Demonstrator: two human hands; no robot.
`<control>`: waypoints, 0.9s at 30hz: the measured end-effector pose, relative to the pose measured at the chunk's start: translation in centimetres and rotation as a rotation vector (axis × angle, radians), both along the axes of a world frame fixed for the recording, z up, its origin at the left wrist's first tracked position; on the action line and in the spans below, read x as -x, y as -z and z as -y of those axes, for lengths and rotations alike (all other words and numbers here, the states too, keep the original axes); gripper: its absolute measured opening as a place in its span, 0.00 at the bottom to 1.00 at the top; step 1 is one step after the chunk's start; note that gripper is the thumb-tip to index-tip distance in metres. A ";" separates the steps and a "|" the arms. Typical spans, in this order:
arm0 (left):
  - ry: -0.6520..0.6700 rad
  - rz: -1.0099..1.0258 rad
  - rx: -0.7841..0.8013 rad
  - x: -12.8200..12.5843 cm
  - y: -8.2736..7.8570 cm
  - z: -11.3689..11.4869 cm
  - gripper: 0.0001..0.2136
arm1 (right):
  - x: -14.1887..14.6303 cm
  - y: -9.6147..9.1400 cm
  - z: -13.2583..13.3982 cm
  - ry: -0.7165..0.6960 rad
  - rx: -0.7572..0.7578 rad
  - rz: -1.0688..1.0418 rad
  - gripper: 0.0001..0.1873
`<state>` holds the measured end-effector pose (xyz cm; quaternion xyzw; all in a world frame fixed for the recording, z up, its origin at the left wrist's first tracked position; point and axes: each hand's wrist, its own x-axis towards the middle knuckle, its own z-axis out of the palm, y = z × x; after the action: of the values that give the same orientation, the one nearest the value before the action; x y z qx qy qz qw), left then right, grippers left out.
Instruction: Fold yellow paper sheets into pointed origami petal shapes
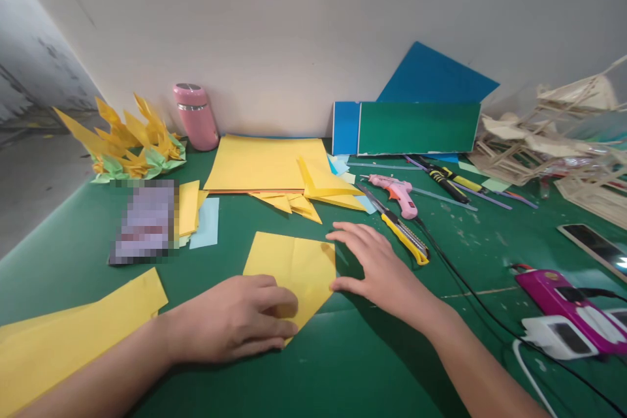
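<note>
A folded yellow paper point(298, 268) lies on the green table point(343, 366) in front of me. My left hand point(235, 323) presses down on the paper's lower left corner, its fingers lying fairly flat and together. My right hand point(375, 264) rests flat beside the paper's right edge, fingers stretched out, thumb touching the paper's corner. Neither hand lifts anything.
A yellow sheet stack point(264, 163) and folded yellow triangles point(294, 201) lie behind. A yellow utility knife point(404, 235) and pink glue gun point(399, 192) sit close to my right hand. Pink bottle point(194, 116), paper flowers point(132, 144), yellow strip point(63, 339), pink device point(568, 304), phone point(595, 248).
</note>
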<state>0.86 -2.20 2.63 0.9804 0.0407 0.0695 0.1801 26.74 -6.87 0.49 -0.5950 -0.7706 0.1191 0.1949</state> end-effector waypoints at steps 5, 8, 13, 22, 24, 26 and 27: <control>-0.017 -0.003 0.097 -0.3 0.8 0.3 0.12 | 0.6 1.1 -0.3 0.078 -0.043 -0.014 0.24; -0.039 0.036 0.161 -0.6 0.8 0.5 0.11 | 1.4 1.6 -0.3 0.092 -0.086 -0.032 0.19; -0.117 0.092 0.190 -0.9 1.0 0.5 0.12 | 2.3 1.9 -0.5 0.143 -0.122 -0.064 0.13; -0.167 0.036 0.039 -0.9 2.0 0.8 0.14 | 3.1 1.4 -0.9 0.199 -0.059 -0.487 0.02; -0.188 0.030 0.013 -0.9 2.2 0.9 0.14 | 3.5 1.4 -0.7 0.187 -0.109 -0.512 0.03; -0.209 0.037 -0.009 -0.9 2.2 1.0 0.14 | 3.9 1.4 -0.4 0.138 -0.200 -0.466 0.06; -0.213 0.047 -0.018 -0.9 2.3 1.0 0.13 | 4.0 1.5 -0.3 0.100 -0.248 -0.433 0.07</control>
<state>1.76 -3.18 0.36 0.9701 0.1401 0.1114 0.1639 22.72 -6.59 -0.99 -0.5645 -0.6892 0.1387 0.4324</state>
